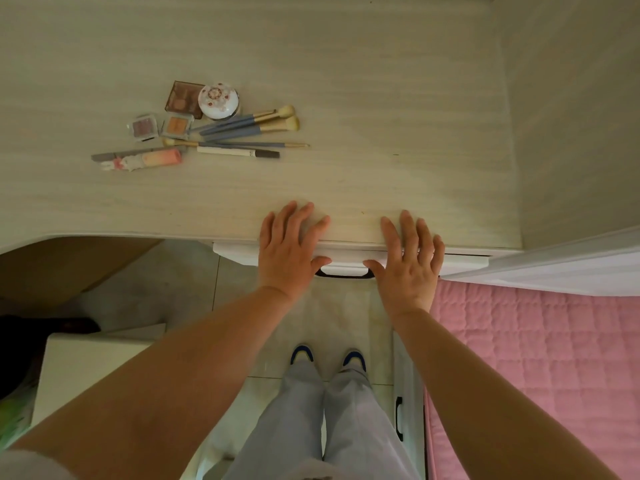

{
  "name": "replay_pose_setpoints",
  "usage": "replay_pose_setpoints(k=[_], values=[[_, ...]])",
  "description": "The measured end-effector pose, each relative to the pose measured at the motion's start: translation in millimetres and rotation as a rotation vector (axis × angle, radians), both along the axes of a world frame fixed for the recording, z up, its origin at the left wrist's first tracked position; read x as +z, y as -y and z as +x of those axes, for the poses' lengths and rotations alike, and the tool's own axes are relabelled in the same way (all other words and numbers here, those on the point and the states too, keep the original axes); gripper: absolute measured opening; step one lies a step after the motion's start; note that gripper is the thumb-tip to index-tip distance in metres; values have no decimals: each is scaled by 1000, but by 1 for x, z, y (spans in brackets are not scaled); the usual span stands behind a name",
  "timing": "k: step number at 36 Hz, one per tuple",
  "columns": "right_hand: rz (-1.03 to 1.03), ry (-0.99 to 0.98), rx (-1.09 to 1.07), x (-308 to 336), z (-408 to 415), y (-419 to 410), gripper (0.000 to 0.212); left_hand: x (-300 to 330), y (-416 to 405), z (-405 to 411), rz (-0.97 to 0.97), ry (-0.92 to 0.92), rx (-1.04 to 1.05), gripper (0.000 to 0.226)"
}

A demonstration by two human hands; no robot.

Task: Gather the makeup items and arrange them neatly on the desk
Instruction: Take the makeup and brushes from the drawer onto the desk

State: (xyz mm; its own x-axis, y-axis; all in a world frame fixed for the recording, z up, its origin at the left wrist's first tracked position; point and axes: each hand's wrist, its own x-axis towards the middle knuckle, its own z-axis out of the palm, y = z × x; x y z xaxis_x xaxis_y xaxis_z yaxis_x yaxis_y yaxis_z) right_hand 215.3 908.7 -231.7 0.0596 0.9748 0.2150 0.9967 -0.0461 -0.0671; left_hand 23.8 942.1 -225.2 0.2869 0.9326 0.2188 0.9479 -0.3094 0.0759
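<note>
Left hand (289, 249) and right hand (410, 259) flat, fingers spread, apart on worktop (381, 116) edge; makeup (204, 126) clustered far left.

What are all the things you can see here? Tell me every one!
desk: 1, pale wood grain, fills the top of the view
brown palette: 1, brown, far end of the pile, partly under the round compact
round compact: 1, white with pink flowers, beside the brown palette
small square palettes: 2, clear cases, one mauve, one orange, side by side
makeup brushes: several, blue handles with cream bristles, right of the squares
white pencil: 1, white with dark cap, nearest the brushes
pink tube: 1, pink and white, left near edge of the pile
drawer: 1, white with dark handle, under the desk edge
quilt: 1, pink, on the right
shoes: 2, blue and white, on the floor
left hand: flat, fingers straight, on the desk edge
right hand: flat, fingers straight, on the desk edge
</note>
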Motion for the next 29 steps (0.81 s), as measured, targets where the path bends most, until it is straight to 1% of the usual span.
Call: replay_pose_setpoints(k=[6, 10, 13, 15, 17, 20, 25, 29], values=[[-88, 39, -23, 4, -3, -1, 87, 4, -1, 2, -54, 14, 32, 82], [-282, 55, -56, 20, -9, 0, 93, 18, 1, 5, -219, -14, 63, 79], [-450, 76, 2, 35, -9, 2, 83, 32, 5, 7, -394, -90, 38, 79], [-493, 63, 36, 48, -5, 2, 77, 44, 6, 7, -452, -114, 24, 81], [-523, 2, 58, 61, 0, 1, 71, 58, 8, 7, -505, -120, 19, 81], [-534, -92, 63, 82, 6, 5, 67, 81, 14, 8, -482, -180, 13, 81], [-509, -76, 90, 106, 15, 24, 64, 113, 32, 13, -440, -220, -7, 74], [-500, -80, 82, 117, 17, 40, 64, 128, 50, 14, -419, -212, 5, 71]])
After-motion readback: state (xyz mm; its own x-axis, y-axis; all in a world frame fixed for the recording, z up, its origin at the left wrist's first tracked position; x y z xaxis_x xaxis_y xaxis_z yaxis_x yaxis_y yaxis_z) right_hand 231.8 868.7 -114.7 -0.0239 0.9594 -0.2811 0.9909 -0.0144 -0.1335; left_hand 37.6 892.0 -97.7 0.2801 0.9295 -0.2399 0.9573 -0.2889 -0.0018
